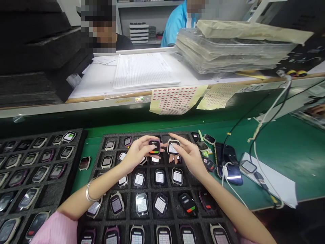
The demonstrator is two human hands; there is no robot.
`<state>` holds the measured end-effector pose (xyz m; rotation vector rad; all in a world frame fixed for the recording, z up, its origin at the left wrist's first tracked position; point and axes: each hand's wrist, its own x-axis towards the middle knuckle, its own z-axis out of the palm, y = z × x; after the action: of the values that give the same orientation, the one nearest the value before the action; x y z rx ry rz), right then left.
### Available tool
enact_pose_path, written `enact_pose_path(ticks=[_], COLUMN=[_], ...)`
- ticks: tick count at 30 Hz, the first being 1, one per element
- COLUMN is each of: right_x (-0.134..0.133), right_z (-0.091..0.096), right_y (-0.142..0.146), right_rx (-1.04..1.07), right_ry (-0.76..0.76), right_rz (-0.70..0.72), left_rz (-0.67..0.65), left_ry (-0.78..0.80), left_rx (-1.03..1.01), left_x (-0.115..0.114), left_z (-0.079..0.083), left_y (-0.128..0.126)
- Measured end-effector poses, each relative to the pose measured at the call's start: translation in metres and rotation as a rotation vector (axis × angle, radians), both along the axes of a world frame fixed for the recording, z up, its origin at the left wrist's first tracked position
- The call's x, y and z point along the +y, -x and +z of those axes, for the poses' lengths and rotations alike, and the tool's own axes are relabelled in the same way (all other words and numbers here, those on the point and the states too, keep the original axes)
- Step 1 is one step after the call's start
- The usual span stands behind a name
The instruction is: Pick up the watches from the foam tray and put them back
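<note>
My left hand (137, 153) grips a purple-rimmed smartwatch case (155, 152), its thumb over the screen, which shows a green and orange strip. Beside it, my right hand (190, 154) pinches a light beige-rimmed smartwatch case (171, 151) with a lit pale screen. The two watches are held close together, screens facing me. Beneath both hands lies a black foam tray (129, 203) with several strapless watches in its compartments, many with lit screens. Fingers partly cover the watches in the upper rows.
A second foam tray (78, 144) of watches lies left, with a loose watch (84, 163) between trays. At right are a dark pouch (228, 162), cables and a watch (248, 166) on white paper. The shelf holds printed sheets (144, 69) and stacked plastic trays (228, 51). Two people are beyond.
</note>
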<state>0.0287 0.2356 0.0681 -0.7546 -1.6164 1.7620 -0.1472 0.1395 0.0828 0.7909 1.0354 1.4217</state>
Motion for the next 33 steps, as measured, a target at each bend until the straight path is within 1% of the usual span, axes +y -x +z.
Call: enact_pose_path(ticks=[3, 5, 8, 12, 16, 19, 24, 30, 33], right_x=[0.000, -0.001, -0.005, -0.022, -0.046, -0.062, -0.082, -0.089, -0.092], right_z=[0.002, 0.006, 0.018, 0.037, 0.050, 0.055, 0.061, 0.065, 0.068], right_y=[0.000, -0.001, -0.004, -0.013, -0.023, -0.027, -0.026, -0.016, -0.009], right_rx=[0.000, 0.035, 0.124, 0.162, 0.141, 0.135, 0.150, 0.221, 0.197], right_ry=[-0.010, 0.012, 0.044, 0.010, -0.045, -0.074, -0.062, -0.051, -0.073], right_rz=[0.001, 0.048, 0.144, 0.191, 0.156, 0.125, 0.183, 0.214, 0.178], left_rz=[0.021, 0.049, 0.061, 0.018, -0.015, -0.030, -0.034, -0.096, -0.126], left_ry=[0.015, 0.026, 0.026, 0.005, -0.006, -0.003, -0.014, -0.018, -0.024], left_rx=[-0.034, -0.067, -0.108, -0.142, -0.144, -0.116, -0.090, -0.092, -0.089], left_x=[-0.001, -0.003, -0.009, -0.024, -0.038, -0.050, -0.072, -0.095, -0.100], left_z=[0.007, 0.013, 0.024, 0.038, 0.049, 0.052, 0.050, 0.050, 0.050], left_y=[0.000, 0.000, 0.000, 0.000, -0.002, -0.002, 0.008, 0.016, 0.016])
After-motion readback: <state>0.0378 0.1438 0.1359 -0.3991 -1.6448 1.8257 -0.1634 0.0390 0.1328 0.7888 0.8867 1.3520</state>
